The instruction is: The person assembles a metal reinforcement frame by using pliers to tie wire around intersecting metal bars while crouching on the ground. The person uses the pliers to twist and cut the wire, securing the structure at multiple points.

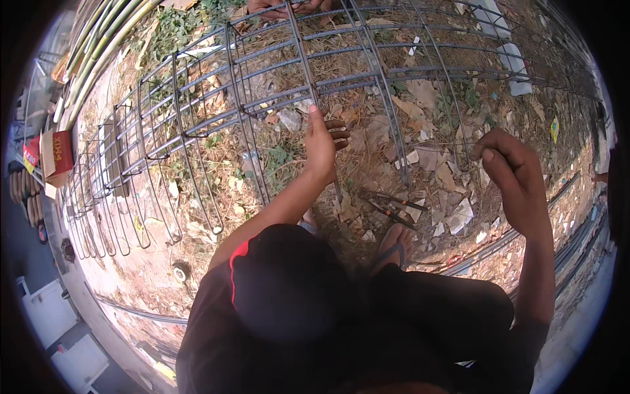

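Note:
A long cage of steel reinforcing bars lies across the ground in front of me, with bent stirrups spaced along its straight bars. My left hand is against a stirrup at the middle of the cage, thumb pointing up and fingers apart. To the right, my right hand is closed in a pinch beside the lower end of another stirrup. Whatever its fingertips hold is too small to make out. Between my hands, near my sandalled foot, hand tools with dark handles and orange bands lie on the ground.
Another person's hands are at the cage's far side. Bamboo poles lie at the far left, above a red carton. Pale blocks lie under the cage at right. More bars lie near my right arm.

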`<move>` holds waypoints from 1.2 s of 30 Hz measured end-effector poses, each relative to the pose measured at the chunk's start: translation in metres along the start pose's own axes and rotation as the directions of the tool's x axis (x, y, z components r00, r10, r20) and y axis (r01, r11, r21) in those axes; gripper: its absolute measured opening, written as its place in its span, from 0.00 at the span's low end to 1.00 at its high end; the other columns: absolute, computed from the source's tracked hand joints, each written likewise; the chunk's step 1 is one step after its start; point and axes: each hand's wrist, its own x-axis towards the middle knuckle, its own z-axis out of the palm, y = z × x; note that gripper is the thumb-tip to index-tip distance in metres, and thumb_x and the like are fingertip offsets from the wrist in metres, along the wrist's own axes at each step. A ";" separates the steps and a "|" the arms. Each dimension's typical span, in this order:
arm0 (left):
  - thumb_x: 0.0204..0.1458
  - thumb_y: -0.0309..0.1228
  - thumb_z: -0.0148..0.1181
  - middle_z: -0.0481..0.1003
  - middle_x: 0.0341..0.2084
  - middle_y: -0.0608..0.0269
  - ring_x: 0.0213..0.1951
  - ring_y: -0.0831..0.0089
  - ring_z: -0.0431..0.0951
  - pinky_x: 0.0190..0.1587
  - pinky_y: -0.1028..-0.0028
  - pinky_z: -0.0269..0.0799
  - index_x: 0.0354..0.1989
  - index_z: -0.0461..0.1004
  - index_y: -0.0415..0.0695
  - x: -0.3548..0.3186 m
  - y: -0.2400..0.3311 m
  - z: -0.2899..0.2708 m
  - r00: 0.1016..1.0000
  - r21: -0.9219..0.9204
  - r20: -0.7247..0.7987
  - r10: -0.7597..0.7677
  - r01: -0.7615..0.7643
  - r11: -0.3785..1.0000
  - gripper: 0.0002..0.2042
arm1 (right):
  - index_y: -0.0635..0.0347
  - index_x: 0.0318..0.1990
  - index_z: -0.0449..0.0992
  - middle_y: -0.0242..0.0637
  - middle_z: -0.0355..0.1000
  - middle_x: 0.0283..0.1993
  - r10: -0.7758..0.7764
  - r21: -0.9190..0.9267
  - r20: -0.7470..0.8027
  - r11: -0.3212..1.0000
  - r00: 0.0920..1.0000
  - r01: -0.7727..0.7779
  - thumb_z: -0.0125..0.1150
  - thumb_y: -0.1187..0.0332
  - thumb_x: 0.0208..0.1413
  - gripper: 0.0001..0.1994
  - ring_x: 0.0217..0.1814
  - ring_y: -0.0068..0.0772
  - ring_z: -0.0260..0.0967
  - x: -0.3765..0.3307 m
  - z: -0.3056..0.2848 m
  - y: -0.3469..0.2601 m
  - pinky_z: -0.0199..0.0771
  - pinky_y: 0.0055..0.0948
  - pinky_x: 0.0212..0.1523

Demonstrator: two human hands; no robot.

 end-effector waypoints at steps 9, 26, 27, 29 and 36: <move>0.67 0.56 0.49 0.66 0.64 0.43 0.64 0.54 0.69 0.65 0.58 0.64 0.70 0.60 0.37 -0.032 0.037 -0.027 0.697 0.496 -0.043 0.716 -0.607 0.621 0.36 | 0.66 0.39 0.82 0.40 0.75 0.26 -0.190 -0.198 0.018 0.962 0.982 0.190 0.62 0.57 0.66 0.17 0.25 0.32 0.64 0.049 0.044 -0.017 0.65 0.34 0.31; 0.58 0.35 0.68 0.81 0.32 0.55 0.36 0.55 0.83 0.39 0.63 0.77 0.42 0.81 0.42 -0.110 0.117 -0.030 0.485 0.474 0.775 0.404 -0.870 0.135 0.11 | 0.61 0.39 0.86 0.35 0.83 0.37 -0.132 0.095 0.110 0.988 0.985 0.122 0.67 0.56 0.63 0.15 0.39 0.25 0.76 0.053 0.025 -0.009 0.75 0.31 0.43; 0.58 0.36 0.67 0.81 0.31 0.56 0.34 0.58 0.82 0.38 0.65 0.77 0.43 0.82 0.42 -0.109 0.118 -0.031 0.474 0.452 0.748 0.465 -0.876 0.167 0.11 | 0.61 0.40 0.87 0.36 0.83 0.37 -0.179 0.116 0.101 0.979 0.979 0.167 0.67 0.56 0.63 0.15 0.40 0.26 0.77 0.053 0.023 -0.005 0.75 0.32 0.44; 0.58 0.38 0.67 0.81 0.30 0.57 0.31 0.62 0.81 0.37 0.69 0.76 0.44 0.83 0.42 -0.107 0.119 -0.031 0.484 0.437 0.682 0.549 -0.871 0.226 0.13 | 0.61 0.40 0.87 0.36 0.83 0.37 -0.160 0.099 0.148 0.984 0.976 0.146 0.67 0.55 0.62 0.16 0.40 0.27 0.77 0.055 0.019 0.002 0.76 0.34 0.45; 0.63 0.38 0.63 0.81 0.23 0.61 0.24 0.71 0.80 0.26 0.74 0.71 0.39 0.85 0.40 -0.096 0.131 -0.057 0.427 0.334 0.682 0.594 -0.904 0.266 0.13 | 0.62 0.42 0.86 0.31 0.79 0.32 -0.156 0.023 0.284 0.987 0.946 0.156 0.65 0.58 0.65 0.15 0.29 0.22 0.68 0.056 0.030 0.014 0.69 0.31 0.33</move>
